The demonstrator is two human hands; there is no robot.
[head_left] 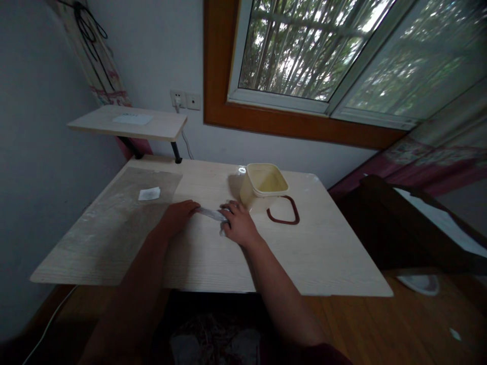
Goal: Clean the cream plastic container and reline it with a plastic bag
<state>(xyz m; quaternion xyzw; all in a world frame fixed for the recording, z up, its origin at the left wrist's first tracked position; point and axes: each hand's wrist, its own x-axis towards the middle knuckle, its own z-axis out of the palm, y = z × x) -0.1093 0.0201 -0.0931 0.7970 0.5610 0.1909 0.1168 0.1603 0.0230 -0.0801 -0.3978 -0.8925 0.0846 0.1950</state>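
Observation:
A narrow strip of crumpled clear plastic film (210,213), perhaps a bag, stretches between my two hands just above the desk. My left hand (181,210) is closed on its left end in a pinch. At the other end, my right hand (239,223) has its fingers bent around the film, and a small bunched bit of it sticks out below the fingers. Right behind my right hand stands a pale yellow plastic tub (251,188) with no lid on it. A dark red, squared C-shaped band (298,212) lies at the tub's right.
The light wooden desk (323,253) has a grey translucent sheet (125,223) on its left part, with a small white paper (149,193) on top. A raised shelf (129,121) stands at the back left, bearing a white sheet. Behind is a window (297,56); dark furniture (411,233) is at right.

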